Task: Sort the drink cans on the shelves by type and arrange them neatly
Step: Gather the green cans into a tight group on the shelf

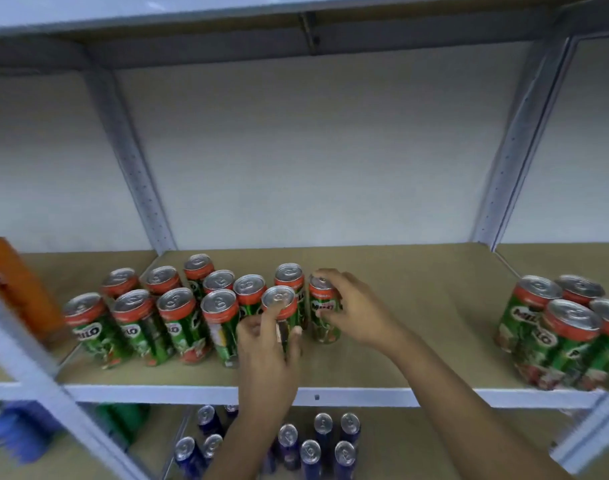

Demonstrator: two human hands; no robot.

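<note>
The left hand [266, 344] is gripping a Milo can [281, 311] standing upright on the middle shelf [417, 306]: its fingers are curling round the can's left side and rim, its thumb is pressing on the right side lower down. The right hand [355, 310] is grasping a second can [323, 311] just right of that one, fingers draped over the lid and far side, thumb against the label. The two held cans are standing close beside each other, and I cannot tell whether they are touching.

Left of the left hand's grip, a cluster of Milo cans [178, 306] is standing in rough rows, the nearest one just beside the held can. Behind the two grips, one more can [289, 275] is standing toward the back. Well right of the right hand's grip, a smaller group [566, 330] of the same cans is sitting near the shelf's right end, blurred. Far left of both grips, an orange bottle [15, 285] is standing, also blurred.

Below the grips, on the lower shelf [417, 445], dark blue cans [310, 452] are standing upright, with the left forearm crossing in front of some of them. A blurred green item [123, 420] is lying to their left.
</note>
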